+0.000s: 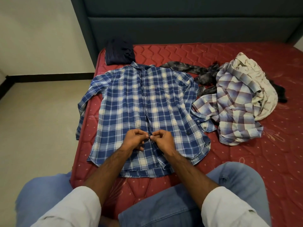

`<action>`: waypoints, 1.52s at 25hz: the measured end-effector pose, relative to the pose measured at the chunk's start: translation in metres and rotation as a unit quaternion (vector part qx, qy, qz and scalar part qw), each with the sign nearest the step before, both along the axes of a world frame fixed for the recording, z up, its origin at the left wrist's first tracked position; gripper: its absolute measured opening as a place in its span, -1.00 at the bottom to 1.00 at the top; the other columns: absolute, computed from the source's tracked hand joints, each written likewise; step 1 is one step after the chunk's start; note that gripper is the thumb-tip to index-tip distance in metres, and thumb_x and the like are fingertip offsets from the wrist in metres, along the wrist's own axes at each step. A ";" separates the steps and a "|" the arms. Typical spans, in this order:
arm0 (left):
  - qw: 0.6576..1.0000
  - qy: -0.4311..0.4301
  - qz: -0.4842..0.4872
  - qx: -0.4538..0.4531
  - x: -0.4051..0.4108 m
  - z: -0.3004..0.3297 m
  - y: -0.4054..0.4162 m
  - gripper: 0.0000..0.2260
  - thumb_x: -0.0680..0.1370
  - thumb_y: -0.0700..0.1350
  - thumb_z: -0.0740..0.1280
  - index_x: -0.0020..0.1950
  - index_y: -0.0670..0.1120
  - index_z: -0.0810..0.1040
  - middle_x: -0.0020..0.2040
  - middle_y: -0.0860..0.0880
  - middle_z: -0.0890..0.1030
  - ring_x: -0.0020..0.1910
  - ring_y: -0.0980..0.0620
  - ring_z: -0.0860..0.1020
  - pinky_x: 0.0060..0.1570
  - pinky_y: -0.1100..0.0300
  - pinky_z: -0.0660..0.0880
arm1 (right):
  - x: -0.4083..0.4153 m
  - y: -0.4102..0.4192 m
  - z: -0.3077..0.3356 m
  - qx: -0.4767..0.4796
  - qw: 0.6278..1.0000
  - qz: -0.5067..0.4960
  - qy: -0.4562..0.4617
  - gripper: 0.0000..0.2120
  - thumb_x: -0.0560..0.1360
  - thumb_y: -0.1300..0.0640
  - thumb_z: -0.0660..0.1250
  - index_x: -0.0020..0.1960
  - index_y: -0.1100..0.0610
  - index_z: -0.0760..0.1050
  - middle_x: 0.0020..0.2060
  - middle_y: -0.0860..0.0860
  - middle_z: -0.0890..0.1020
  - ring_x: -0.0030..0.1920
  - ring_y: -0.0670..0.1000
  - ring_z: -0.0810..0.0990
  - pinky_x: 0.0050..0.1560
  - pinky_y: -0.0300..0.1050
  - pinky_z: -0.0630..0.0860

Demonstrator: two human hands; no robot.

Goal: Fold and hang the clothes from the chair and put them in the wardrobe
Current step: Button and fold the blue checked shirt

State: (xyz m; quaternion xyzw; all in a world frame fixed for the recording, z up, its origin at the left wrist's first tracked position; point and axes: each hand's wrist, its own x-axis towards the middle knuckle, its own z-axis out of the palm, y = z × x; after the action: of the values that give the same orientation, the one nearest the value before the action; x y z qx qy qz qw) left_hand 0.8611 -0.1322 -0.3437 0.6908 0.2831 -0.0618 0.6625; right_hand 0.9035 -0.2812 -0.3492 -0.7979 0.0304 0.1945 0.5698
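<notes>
We see a shirt [147,102] checked in blue, white and cream lying on a red mattress [270,161] quilted in zigzags and dotted with pale specks. Beside it lie a paler lilac-and-white checked shirt [232,112], an off-white garment [255,79], a mottled grey one [193,69] and a folded navy one [119,52]. We note a dark teal headboard [180,22], light blue jeans [180,207] and white sleeves [229,208].
</notes>
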 end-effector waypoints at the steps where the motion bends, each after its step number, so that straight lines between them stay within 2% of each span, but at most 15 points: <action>1: 1.000 0.000 0.005 0.005 0.000 -0.001 -0.001 -0.92 0.53 -0.25 0.49 0.00 -0.21 0.65 -0.19 -0.15 0.67 -0.37 0.07 0.57 -0.49 0.12 0.58 | -0.002 0.001 -0.002 -0.004 1.000 -0.002 -0.004 -0.90 0.49 0.21 0.52 -0.02 0.13 0.64 -0.16 0.03 0.72 -0.09 0.02 0.72 -0.06 -0.09 0.65; 4: 1.000 0.001 0.013 0.010 0.001 -0.004 0.000 -0.92 0.53 -0.25 0.48 0.00 -0.22 0.65 -0.22 -0.14 0.67 -0.40 0.09 0.57 -0.47 0.11 0.59 | -0.007 0.001 -0.004 -0.013 1.000 -0.002 -0.019 -0.95 0.52 0.15 0.49 -0.04 0.09 0.65 -0.20 0.00 0.73 -0.16 -0.02 0.71 -0.11 -0.10 0.65; 7: 1.000 0.002 0.009 -0.006 0.001 -0.005 0.001 -0.92 0.54 -0.29 0.46 0.02 -0.25 0.62 -0.25 -0.13 0.64 -0.41 0.09 0.58 -0.47 0.09 0.62 | -0.004 -0.003 -0.001 0.044 0.999 -0.005 0.014 -0.89 0.59 0.19 0.38 -0.03 0.18 0.67 -0.22 0.09 0.74 -0.23 0.00 0.67 -0.27 -0.17 0.56; 10: 1.000 -0.003 0.013 -0.026 0.000 -0.003 0.001 -0.94 0.57 -0.27 0.43 0.02 -0.25 0.61 -0.22 -0.14 0.65 -0.38 0.09 0.62 -0.47 0.10 0.62 | 0.000 -0.005 0.000 0.040 0.999 0.019 0.020 -0.98 0.53 0.24 0.46 -0.08 0.16 0.66 -0.22 0.08 0.74 -0.21 0.00 0.72 -0.22 -0.08 0.62; 13: 0.999 -0.011 0.006 -0.046 -0.001 0.000 0.001 -0.80 0.54 -0.12 0.50 0.01 -0.26 0.65 -0.20 -0.11 0.69 -0.32 0.06 0.64 -0.46 0.11 0.61 | -0.002 0.001 -0.001 -0.040 0.999 0.013 -0.005 -0.90 0.45 0.06 0.55 -0.14 0.05 0.65 -0.29 -0.04 0.73 -0.24 -0.01 0.73 -0.19 -0.01 0.67; 16: 1.000 -0.011 0.011 -0.011 -0.001 -0.003 -0.001 -0.85 0.52 -0.18 0.52 -0.01 -0.23 0.64 -0.28 -0.09 0.68 -0.35 0.05 0.63 -0.46 0.09 0.61 | -0.003 0.004 -0.002 -0.083 0.996 0.028 -0.013 -0.84 0.44 -0.05 0.53 -0.15 0.01 0.63 -0.30 -0.08 0.72 -0.27 -0.02 0.72 -0.21 -0.01 0.67; 23: 0.999 -0.031 0.035 0.016 0.002 -0.013 -0.008 -0.83 0.55 -0.25 0.46 0.07 -0.18 0.51 -0.31 -0.08 0.62 -0.44 0.03 0.55 -0.53 0.13 0.51 | 0.005 0.006 -0.004 -0.117 0.992 0.050 -0.014 -0.82 0.48 -0.06 0.42 -0.21 0.03 0.58 -0.30 -0.03 0.71 -0.23 0.03 0.70 -0.10 0.09 0.66; 26: 0.999 -0.035 0.031 0.013 0.001 -0.012 -0.008 -0.81 0.58 -0.25 0.43 0.09 -0.14 0.45 -0.25 -0.08 0.61 -0.43 0.03 0.55 -0.52 0.14 0.50 | 0.007 0.006 -0.004 -0.086 0.994 0.059 0.016 -0.83 0.52 0.01 0.32 -0.21 0.05 0.53 -0.31 0.00 0.67 -0.30 0.05 0.64 -0.10 0.14 0.64; 29: 0.999 -0.041 -0.015 0.020 -0.004 -0.008 -0.004 -0.85 0.63 -0.29 0.33 0.14 -0.13 0.43 -0.10 -0.13 0.58 -0.32 0.00 0.61 -0.45 0.11 0.58 | 0.008 0.000 0.006 -0.029 0.997 0.058 0.049 -0.85 0.62 0.10 0.20 -0.04 0.14 0.48 -0.25 0.05 0.63 -0.33 -0.01 0.54 -0.18 0.03 0.54; 32: 0.996 -0.050 -0.067 0.027 -0.015 -0.004 0.003 -0.78 0.63 -0.34 0.29 0.24 -0.16 0.40 0.07 -0.14 0.53 -0.16 0.00 0.65 -0.32 0.12 0.63 | 0.000 -0.021 0.017 -0.100 0.978 0.185 -0.010 -0.76 0.58 -0.05 0.35 0.04 0.12 0.46 -0.16 0.01 0.62 -0.21 -0.01 0.57 -0.18 -0.10 0.48; 34: 0.988 -0.067 -0.111 0.086 -0.027 -0.003 0.007 -0.78 0.62 -0.32 0.32 0.23 -0.15 0.42 0.13 -0.15 0.52 -0.13 0.03 0.61 -0.22 0.16 0.62 | -0.009 -0.038 0.021 -0.201 0.930 0.305 -0.040 -0.66 0.47 -0.08 0.48 0.05 0.10 0.47 -0.11 0.00 0.62 -0.15 0.00 0.59 -0.15 -0.05 0.53; 36: 0.955 -0.099 -0.194 0.203 -0.040 -0.009 0.009 -0.79 0.58 -0.19 0.42 0.16 -0.09 0.47 0.11 -0.09 0.49 -0.11 0.06 0.54 -0.12 0.23 0.55 | -0.015 -0.053 0.024 -0.262 0.891 0.367 -0.060 -0.72 0.49 0.03 0.50 0.06 0.13 0.49 -0.12 0.01 0.60 -0.14 0.01 0.60 -0.05 0.04 0.61; 37: 0.927 -0.115 -0.246 0.257 -0.047 -0.012 0.008 -0.74 0.54 -0.07 0.48 0.14 -0.04 0.48 0.10 -0.03 0.46 -0.07 0.08 0.50 -0.07 0.27 0.50 | -0.016 -0.060 0.027 -0.250 0.898 0.358 -0.061 -0.79 0.52 0.10 0.47 0.06 0.15 0.50 -0.13 0.01 0.60 -0.16 0.00 0.60 -0.04 0.04 0.62; 38: 0.894 -0.132 -0.294 0.313 -0.053 -0.015 0.007 -0.66 0.49 0.08 0.50 0.15 0.00 0.48 0.10 0.04 0.43 -0.03 0.10 0.46 -0.03 0.30 0.46 | -0.016 -0.066 0.030 -0.211 0.920 0.325 -0.051 -0.83 0.53 0.15 0.45 0.05 0.16 0.51 -0.14 0.02 0.61 -0.18 -0.01 0.62 -0.08 0.02 0.64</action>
State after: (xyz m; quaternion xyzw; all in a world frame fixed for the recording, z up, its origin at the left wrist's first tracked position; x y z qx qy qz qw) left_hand 0.8083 -0.1256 -0.3587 0.9157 -0.0182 -0.0698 0.3952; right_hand 0.8878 -0.3472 -0.3194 -0.8742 -0.2197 0.3172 0.2947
